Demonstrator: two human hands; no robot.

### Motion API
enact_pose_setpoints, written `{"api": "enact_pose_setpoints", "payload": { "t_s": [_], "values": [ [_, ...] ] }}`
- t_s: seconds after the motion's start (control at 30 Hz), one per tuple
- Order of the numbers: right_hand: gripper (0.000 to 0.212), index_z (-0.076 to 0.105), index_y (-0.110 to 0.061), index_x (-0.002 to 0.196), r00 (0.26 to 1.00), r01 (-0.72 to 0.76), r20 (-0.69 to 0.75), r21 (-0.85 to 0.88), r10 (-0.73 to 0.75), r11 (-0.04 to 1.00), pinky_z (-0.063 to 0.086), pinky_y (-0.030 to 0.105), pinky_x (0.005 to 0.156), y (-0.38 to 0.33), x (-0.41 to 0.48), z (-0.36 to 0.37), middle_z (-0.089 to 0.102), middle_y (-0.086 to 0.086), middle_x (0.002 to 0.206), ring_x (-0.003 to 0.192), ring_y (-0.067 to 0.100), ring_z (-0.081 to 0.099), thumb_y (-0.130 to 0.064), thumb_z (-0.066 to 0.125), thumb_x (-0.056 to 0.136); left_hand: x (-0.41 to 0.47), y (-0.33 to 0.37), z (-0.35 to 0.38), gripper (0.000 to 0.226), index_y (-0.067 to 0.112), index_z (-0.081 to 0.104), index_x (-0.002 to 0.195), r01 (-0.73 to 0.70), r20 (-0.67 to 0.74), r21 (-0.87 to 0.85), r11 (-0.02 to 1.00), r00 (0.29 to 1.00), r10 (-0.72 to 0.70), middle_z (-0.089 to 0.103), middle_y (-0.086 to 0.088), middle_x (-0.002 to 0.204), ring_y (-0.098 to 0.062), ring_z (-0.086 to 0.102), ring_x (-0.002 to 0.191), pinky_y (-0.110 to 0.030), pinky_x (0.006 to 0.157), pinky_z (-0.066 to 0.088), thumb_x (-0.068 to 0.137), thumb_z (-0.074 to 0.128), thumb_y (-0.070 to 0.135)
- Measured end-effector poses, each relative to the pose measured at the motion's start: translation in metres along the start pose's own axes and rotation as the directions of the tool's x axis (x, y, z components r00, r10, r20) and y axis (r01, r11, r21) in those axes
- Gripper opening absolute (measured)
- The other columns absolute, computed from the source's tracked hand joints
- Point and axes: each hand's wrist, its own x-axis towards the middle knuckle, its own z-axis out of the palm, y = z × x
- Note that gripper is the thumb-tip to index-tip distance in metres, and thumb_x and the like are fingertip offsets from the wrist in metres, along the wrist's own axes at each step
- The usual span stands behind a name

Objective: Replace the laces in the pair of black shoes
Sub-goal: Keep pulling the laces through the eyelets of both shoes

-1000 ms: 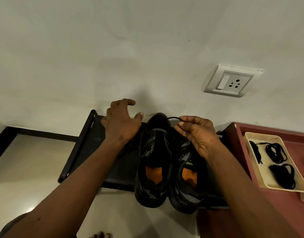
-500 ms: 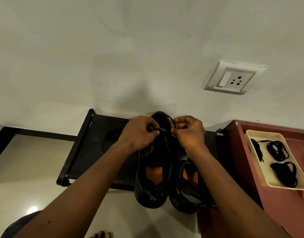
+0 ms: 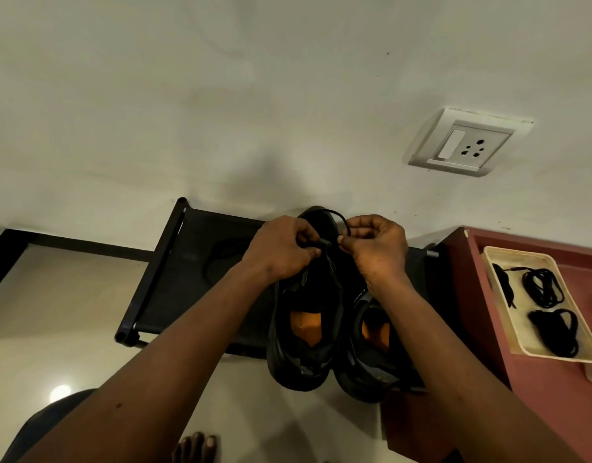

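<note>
Pinching a thin black lace [image 3: 338, 216] between the curled fingers of the left hand [image 3: 281, 253] and the right hand [image 3: 376, 250], both closed on the cord just above the front of the pair of black shoes [image 3: 304, 349]. Standing side by side and touching on a low black rack [image 3: 187, 272] against the wall, with heels toward the camera, past the rack's near edge, and orange insoles in view. Arching in a small loop from the right fingers up over the toe end. Likely soft, light and limp, with no stiffness to push through a hole unaided; best taken right behind the hard tip, finger and thumb close to the eyelet, for steering. Probably a little slick, so worth a firm pinch and short pulls. Likely light enough to shift or tip under a tug, given the overhang; best steadied by the upper beside the eyelet row. Cannot tell the exact eyelet in hand: hidden behind the knuckles. Lying coiled in a cream tray [image 3: 518, 253] on the reddish table [image 3: 538, 412] to the right: black spare laces [image 3: 543, 287], well apart from the shoes.
</note>
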Motion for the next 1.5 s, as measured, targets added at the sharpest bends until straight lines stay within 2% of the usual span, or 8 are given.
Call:
{"api": "enact_pose_setpoints", "payload": {
  "t_s": [0.2, 0.3, 0.5, 0.7, 0.87, 1.0, 1.37, 1.5],
  "values": [
    [0.028, 0.073, -0.014, 0.091, 1.000, 0.019, -0.025, 0.016, -0.019, 1.000, 0.064, 0.033, 0.080, 0.002, -0.001, 0.002, 0.073, 0.002, 0.081, 0.079, 0.015, 0.073, 0.008, 0.083, 0.078, -0.001, 0.000, 0.001, 0.021, 0.029, 0.074, 0.110, 0.006, -0.001, -0.003, 1.000, 1.000, -0.006, 0.067, 0.015, 0.094, -0.006, 0.064, 0.093, -0.018, 0.075, 0.044, 0.089, 0.079, 0.029],
    [0.027, 0.073, -0.014, 0.092, 1.000, 0.023, -0.012, 0.007, -0.023, 1.000, 0.064, 0.030, 0.078, 0.003, 0.000, 0.001, 0.074, 0.002, 0.082, 0.080, 0.014, 0.074, 0.008, 0.083, 0.079, -0.002, 0.001, 0.002, 0.022, 0.029, 0.074, 0.110, 0.012, -0.009, 0.003, 1.000, 1.000, -0.012, 0.066, 0.014, 0.095, -0.007, 0.064, 0.093, -0.022, 0.081, 0.049, 0.089, 0.079, 0.029],
    [0.030, 0.072, -0.018, 0.087, 0.996, 0.086, 0.038, -0.058, -0.084, 0.995, 0.057, 0.015, 0.068, 0.006, 0.001, -0.001, 0.075, 0.001, 0.082, 0.072, 0.003, 0.071, 0.009, 0.080, 0.079, -0.003, 0.006, 0.006, 0.025, 0.028, 0.075, 0.112, 0.014, -0.033, 0.046, 0.999, 0.999, -0.012, 0.071, 0.006, 0.110, -0.012, 0.066, 0.102, -0.029, 0.087, 0.053, 0.088, 0.080, 0.029],
    [0.030, 0.072, -0.017, 0.090, 0.990, 0.107, 0.107, -0.090, -0.097, 0.990, 0.061, 0.027, 0.075, 0.003, 0.001, -0.003, 0.075, 0.001, 0.082, 0.074, 0.007, 0.071, 0.011, 0.078, 0.079, -0.003, 0.006, 0.005, 0.025, 0.028, 0.076, 0.112, 0.026, -0.030, 0.043, 0.999, 0.999, -0.025, 0.072, 0.004, 0.115, -0.015, 0.067, 0.106, -0.037, 0.095, 0.056, 0.087, 0.080, 0.029],
    [0.031, 0.071, -0.014, 0.091, 0.988, 0.084, 0.130, -0.029, -0.080, 0.996, 0.062, 0.028, 0.076, 0.000, -0.001, -0.004, 0.073, 0.002, 0.082, 0.074, 0.008, 0.070, 0.015, 0.077, 0.080, -0.003, 0.007, 0.009, 0.023, 0.029, 0.076, 0.109, 0.029, -0.036, 0.083, 0.996, 0.999, -0.026, 0.070, 0.002, 0.118, -0.017, 0.067, 0.106, -0.039, 0.094, 0.057, 0.086, 0.078, 0.026],
    [0.027, 0.073, -0.008, 0.096, 0.985, 0.118, 0.137, -0.068, -0.108, 0.991, 0.061, 0.021, 0.073, 0.000, -0.002, -0.003, 0.073, 0.003, 0.084, 0.071, 0.001, 0.068, 0.014, 0.076, 0.081, -0.003, 0.008, 0.012, 0.020, 0.030, 0.076, 0.105, 0.033, -0.050, 0.099, 0.995, 0.998, -0.028, 0.070, 0.004, 0.116, -0.016, 0.067, 0.103, -0.039, 0.090, 0.059, 0.086, 0.079, 0.026],
    [0.025, 0.074, -0.006, 0.099, 0.988, 0.097, 0.131, -0.091, -0.085, 0.991, 0.061, 0.025, 0.077, 0.002, -0.001, -0.006, 0.074, 0.003, 0.085, 0.076, 0.009, 0.069, 0.012, 0.077, 0.082, -0.004, 0.007, 0.014, 0.018, 0.032, 0.079, 0.106, 0.032, -0.047, 0.070, 0.997, 0.998, -0.029, 0.073, 0.009, 0.115, -0.013, 0.067, 0.105, -0.039, 0.092, 0.058, 0.088, 0.080, 0.034],
    [0.028, 0.073, -0.010, 0.097, 0.993, 0.034, 0.118, -0.056, -0.027, 0.998, 0.062, 0.032, 0.081, 0.002, 0.001, -0.007, 0.074, 0.003, 0.085, 0.081, 0.014, 0.071, 0.013, 0.076, 0.081, -0.004, 0.007, 0.014, 0.020, 0.032, 0.078, 0.109, 0.034, -0.032, 0.061, 0.998, 0.999, -0.032, 0.073, 0.011, 0.117, -0.012, 0.067, 0.108, -0.040, 0.095, 0.057, 0.089, 0.080, 0.035]
  ]
}}
